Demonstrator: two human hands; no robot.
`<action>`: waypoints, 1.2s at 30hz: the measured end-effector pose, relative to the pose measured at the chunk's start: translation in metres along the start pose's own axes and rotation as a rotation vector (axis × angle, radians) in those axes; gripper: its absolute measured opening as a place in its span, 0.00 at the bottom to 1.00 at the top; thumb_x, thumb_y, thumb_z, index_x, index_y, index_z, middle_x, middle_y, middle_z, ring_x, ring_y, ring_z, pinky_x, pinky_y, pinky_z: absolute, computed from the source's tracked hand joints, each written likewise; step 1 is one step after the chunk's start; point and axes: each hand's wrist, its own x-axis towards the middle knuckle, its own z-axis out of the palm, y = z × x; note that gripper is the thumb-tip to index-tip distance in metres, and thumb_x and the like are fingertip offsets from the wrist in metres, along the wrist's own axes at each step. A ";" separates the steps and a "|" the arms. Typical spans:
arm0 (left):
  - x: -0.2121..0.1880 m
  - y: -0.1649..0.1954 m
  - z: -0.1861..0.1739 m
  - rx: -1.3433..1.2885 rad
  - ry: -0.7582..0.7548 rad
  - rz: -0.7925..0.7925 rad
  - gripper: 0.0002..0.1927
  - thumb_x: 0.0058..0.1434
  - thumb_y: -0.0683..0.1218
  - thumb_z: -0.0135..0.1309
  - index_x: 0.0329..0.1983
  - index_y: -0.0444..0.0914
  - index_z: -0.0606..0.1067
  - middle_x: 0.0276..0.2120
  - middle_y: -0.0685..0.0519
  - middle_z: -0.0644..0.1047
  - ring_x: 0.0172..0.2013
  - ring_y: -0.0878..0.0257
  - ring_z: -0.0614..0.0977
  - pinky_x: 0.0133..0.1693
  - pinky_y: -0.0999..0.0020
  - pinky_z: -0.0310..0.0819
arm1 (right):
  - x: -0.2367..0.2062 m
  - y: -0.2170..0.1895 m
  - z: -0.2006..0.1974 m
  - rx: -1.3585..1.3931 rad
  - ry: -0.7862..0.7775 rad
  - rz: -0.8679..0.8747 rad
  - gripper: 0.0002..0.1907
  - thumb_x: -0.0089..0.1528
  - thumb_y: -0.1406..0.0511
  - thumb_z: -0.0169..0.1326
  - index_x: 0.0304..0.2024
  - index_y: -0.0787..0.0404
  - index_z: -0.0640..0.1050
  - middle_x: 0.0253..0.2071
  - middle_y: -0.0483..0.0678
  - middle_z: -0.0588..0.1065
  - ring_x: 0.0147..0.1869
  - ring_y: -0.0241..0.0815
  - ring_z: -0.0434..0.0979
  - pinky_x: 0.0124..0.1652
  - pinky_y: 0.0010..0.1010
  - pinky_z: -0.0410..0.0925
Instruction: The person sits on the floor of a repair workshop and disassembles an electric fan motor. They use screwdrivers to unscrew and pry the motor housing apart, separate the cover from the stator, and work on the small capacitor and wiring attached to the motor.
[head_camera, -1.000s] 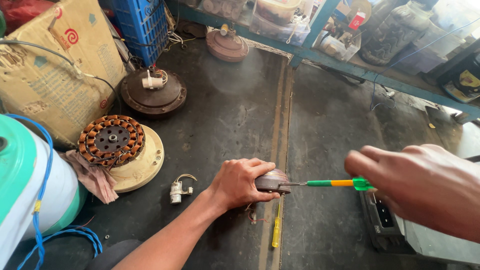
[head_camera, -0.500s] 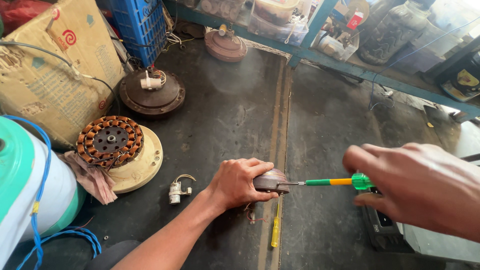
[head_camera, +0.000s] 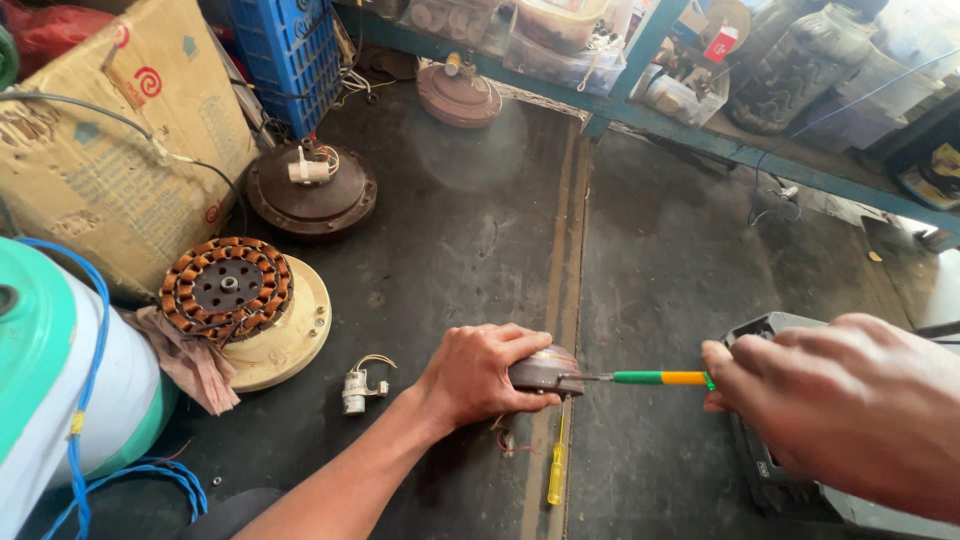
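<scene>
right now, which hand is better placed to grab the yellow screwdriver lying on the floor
Probably the left hand: it rests on the small round motor part, and the yellow screwdriver lies just below it. The right hand is farther off, its grip full with the green-and-yellow screwdriver.

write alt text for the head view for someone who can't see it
Left hand presses a small round brown part to a dark workbench while the right hand drives a green and yellow screwdriver into its side. A copper-wound stator and a yellow screwdriver lie nearby.
</scene>
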 end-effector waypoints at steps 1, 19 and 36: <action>-0.001 0.000 0.001 -0.005 0.008 0.018 0.34 0.49 0.65 0.66 0.53 0.41 0.80 0.47 0.52 0.83 0.43 0.52 0.85 0.46 0.60 0.80 | 0.003 0.000 -0.010 0.117 -0.024 0.093 0.25 0.63 0.47 0.52 0.55 0.51 0.77 0.34 0.38 0.77 0.39 0.38 0.80 0.36 0.36 0.73; 0.002 0.003 -0.001 0.001 -0.025 0.043 0.33 0.49 0.65 0.66 0.52 0.42 0.80 0.48 0.53 0.83 0.44 0.53 0.85 0.46 0.59 0.80 | -0.008 0.022 0.011 -0.606 0.508 -0.569 0.32 0.61 0.64 0.53 0.62 0.83 0.69 0.36 0.61 0.75 0.34 0.55 0.78 0.29 0.39 0.69; 0.003 0.000 -0.010 -0.033 0.040 0.002 0.34 0.49 0.64 0.67 0.52 0.40 0.81 0.46 0.51 0.84 0.42 0.52 0.86 0.45 0.61 0.81 | 0.009 -0.011 -0.059 0.581 -0.208 0.409 0.17 0.61 0.46 0.56 0.46 0.42 0.84 0.28 0.47 0.83 0.41 0.49 0.84 0.44 0.42 0.74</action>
